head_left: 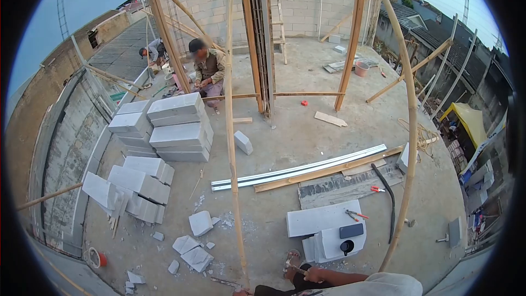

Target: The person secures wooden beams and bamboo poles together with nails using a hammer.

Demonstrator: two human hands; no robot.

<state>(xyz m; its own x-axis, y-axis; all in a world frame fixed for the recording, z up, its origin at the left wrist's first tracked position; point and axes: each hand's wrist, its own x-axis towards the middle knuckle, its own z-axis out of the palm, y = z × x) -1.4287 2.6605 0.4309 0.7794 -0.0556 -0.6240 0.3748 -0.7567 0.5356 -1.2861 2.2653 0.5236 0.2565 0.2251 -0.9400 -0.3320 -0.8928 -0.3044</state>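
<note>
Tho cropped, 2 hands point(315, 275), 1 hammer point(294, 266)

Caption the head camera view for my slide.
Right hand grips a tool beside grey blocks, bamboo poles rising from the concrete floor.

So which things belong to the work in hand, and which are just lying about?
In hand: right hand, small hammer-like tool, left hand, bamboo pole by it.
Lying about: stacked blocks, pliers, metal rails, phone, pink bucket.
</note>
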